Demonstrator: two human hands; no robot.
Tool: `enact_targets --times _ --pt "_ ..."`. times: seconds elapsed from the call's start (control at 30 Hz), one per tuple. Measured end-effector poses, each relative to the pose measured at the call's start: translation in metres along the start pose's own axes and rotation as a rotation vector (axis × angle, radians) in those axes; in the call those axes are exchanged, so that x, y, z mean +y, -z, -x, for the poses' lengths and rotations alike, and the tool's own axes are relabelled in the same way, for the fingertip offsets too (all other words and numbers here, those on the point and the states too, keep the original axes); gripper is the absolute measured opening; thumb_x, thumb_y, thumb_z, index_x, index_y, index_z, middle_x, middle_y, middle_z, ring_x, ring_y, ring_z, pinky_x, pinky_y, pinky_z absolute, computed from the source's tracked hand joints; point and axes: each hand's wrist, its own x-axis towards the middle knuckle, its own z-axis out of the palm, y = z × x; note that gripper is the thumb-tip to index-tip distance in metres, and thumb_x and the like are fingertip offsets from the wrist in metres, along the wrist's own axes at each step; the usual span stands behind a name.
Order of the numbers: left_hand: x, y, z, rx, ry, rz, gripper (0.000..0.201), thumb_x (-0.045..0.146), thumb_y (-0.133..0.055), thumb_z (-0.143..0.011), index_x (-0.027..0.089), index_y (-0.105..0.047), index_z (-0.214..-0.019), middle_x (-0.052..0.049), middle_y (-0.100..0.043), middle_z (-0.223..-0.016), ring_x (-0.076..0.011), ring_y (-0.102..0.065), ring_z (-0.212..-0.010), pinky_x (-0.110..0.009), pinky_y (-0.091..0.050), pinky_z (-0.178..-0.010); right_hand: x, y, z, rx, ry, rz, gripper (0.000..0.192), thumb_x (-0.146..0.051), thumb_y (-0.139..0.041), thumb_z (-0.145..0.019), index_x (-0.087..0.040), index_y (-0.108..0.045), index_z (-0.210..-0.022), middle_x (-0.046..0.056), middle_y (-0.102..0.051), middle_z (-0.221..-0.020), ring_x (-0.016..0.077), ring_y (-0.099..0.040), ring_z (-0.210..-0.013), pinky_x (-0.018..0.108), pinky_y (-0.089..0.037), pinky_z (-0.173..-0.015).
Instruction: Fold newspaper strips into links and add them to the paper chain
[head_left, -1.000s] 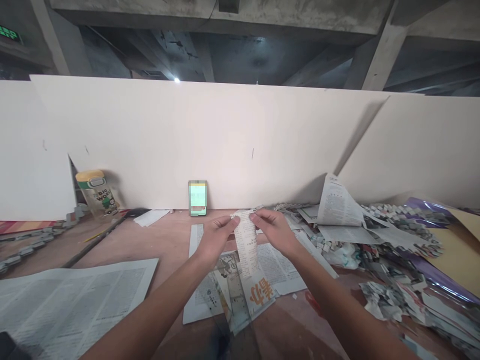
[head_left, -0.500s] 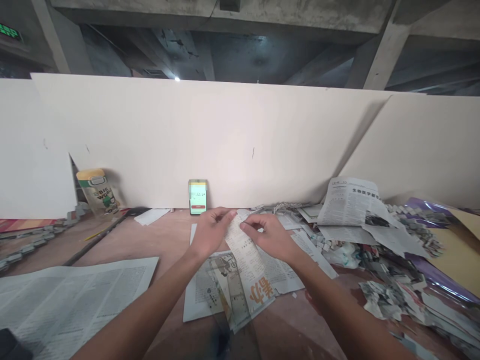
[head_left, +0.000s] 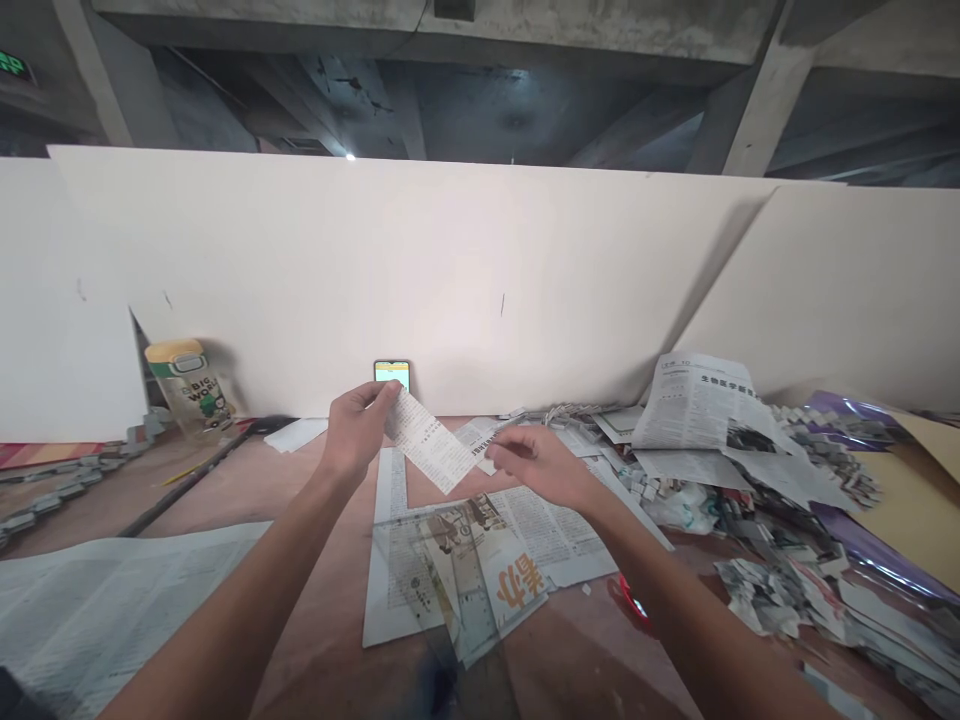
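My left hand, fingers closed in a pinch, grips the upper left end of a newspaper strip. The strip slants down to the right above the table. At its lower right corner, the thumb and forefinger of my right hand are pinched together on the edge. Beneath lie newspaper sheets and a clear ruler over a printed piece with large orange characters. A phone leans on the white board, its lower part hidden behind my left hand and the strip.
At left stand a yellow-lidded bottle and a large newspaper sheet. Folded paper chains lie beyond. Newspaper and paper scraps pile up at right. My right forearm partly hides a red object. A white board closes the back.
My left hand has moved left and up with the strip, away from the orange-lettered piece. My hands are farther apart. The strip now covers part of the phone, and the red object shows more.
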Motion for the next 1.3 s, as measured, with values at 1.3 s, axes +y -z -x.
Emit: enact_targets --times 1.3 --pt "0.019 -0.022 0.053 -0.81 0.041 -0.257 0.017 0.022 -0.042 -0.076 0.02 -0.056 -0.065 0.0 -0.057 -0.066 -0.0175 -0.052 -0.059 -0.026 -0.037 -0.053 -0.006 -0.007 -0.001 0.215 0.089 -0.117 0.017 -0.032 -0.057 -0.079 -0.018 -0.066 -0.079 0.001 -0.061 -0.071 0.0138 -0.051 -0.063 0.027 -0.041 -0.06"
